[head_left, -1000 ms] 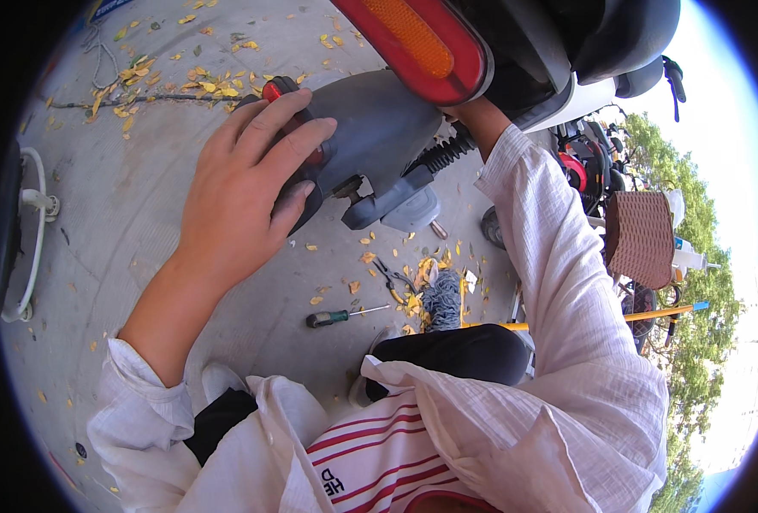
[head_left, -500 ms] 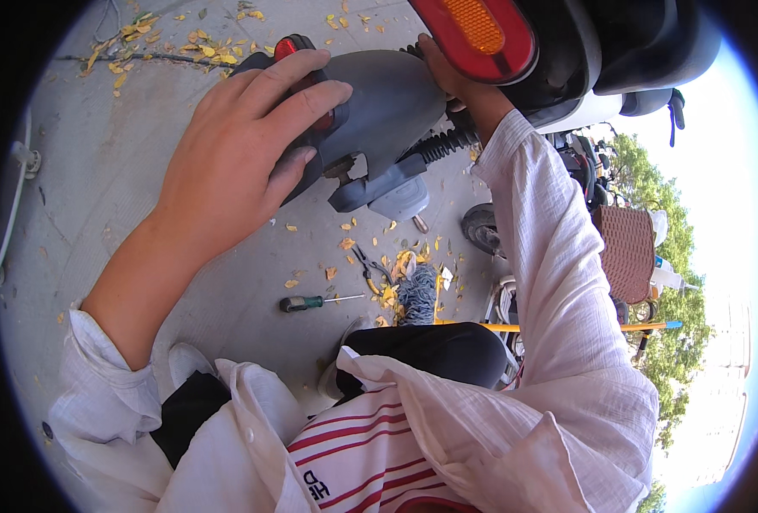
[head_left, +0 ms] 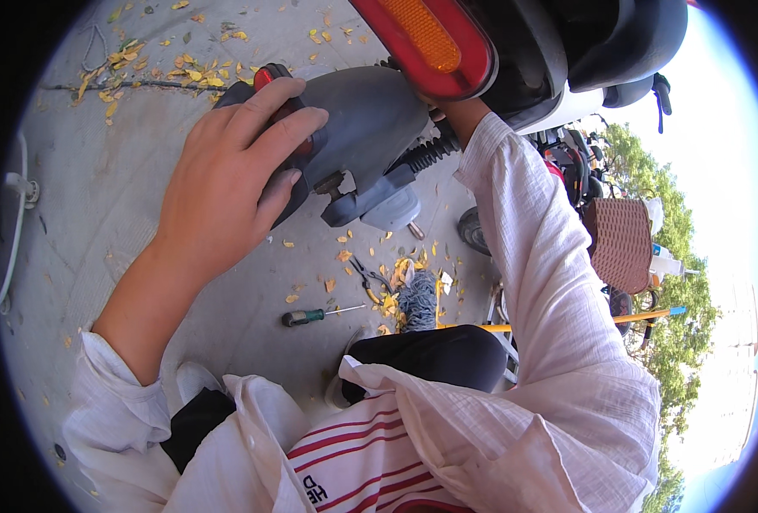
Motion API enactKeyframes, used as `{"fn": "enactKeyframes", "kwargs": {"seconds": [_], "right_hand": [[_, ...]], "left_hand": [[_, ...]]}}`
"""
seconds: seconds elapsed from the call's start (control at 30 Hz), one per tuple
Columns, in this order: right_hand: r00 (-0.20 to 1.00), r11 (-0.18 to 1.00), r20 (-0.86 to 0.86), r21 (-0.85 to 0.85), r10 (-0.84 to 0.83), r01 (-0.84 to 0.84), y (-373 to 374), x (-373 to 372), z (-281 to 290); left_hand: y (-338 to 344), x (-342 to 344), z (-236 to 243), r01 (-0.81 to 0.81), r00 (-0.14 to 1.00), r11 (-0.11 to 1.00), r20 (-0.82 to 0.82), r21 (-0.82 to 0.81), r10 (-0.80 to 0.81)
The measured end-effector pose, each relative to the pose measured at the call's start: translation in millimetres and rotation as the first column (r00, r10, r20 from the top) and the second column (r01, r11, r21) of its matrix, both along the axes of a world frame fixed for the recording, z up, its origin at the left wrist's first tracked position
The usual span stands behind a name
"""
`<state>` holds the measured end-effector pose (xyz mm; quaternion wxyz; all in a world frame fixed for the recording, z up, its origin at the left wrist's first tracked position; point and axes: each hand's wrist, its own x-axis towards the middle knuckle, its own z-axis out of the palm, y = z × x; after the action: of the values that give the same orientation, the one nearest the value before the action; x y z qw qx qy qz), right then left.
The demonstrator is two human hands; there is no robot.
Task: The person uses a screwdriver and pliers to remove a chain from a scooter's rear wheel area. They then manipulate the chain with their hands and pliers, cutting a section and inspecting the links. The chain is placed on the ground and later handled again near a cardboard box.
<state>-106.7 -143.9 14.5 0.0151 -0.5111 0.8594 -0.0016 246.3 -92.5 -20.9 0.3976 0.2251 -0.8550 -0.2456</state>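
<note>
At the grey fender [head_left: 366, 111], left hand [head_left: 218, 181] curled, grasping the red lamp [head_left: 263, 79], right hand [head_left: 459, 114] mostly hidden, hold unclear.

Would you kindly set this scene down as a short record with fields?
Left hand: fingers over the small red light by the dark grey mudguard
Right hand: mostly hidden behind the large tail light; grip unclear
Ground: green-handled screwdriver, grey mop head
Beyond right sleeve: brown woven basket
</note>
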Motion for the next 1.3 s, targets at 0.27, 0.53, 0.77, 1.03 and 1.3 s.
{"fn": "enactKeyframes", "kwargs": {"seconds": [0.27, 0.53, 0.77, 1.03, 1.3], "right_hand": [[0.986, 0.984, -0.014, 0.056, -0.169, 0.169, 9, 26, 17], [0.963, 0.873, -0.056, -0.409, 0.264, -0.263, 118, 21, -23], [0.664, 0.947, 0.724, -0.049, -0.186, 0.318, 207, 67, 7], [0.461, 0.998, 0.885, -0.066, 0.066, -0.016, 260, 131, 41], [0.531, 0.863, 0.734, -0.148, 0.423, -0.483, 273, 120, 9]], "left_hand": [[1, 1, 5, -0.033, 0.999, 0.999, 0.002, -0.004, 0.033], [1, 3, 8, -0.021, 1.0, 1.0, 0.015, 0.002, 0.021], [3, 0, 12, 0.001, 0.999, 1.0, 0.04, 0.01, -0.001], [5, -8, 15, -0.022, 1.0, 0.997, 0.02, -0.073, 0.024], [12, -16, 19, -0.018, 0.995, 0.999, 0.099, -0.043, 0.022]]}}
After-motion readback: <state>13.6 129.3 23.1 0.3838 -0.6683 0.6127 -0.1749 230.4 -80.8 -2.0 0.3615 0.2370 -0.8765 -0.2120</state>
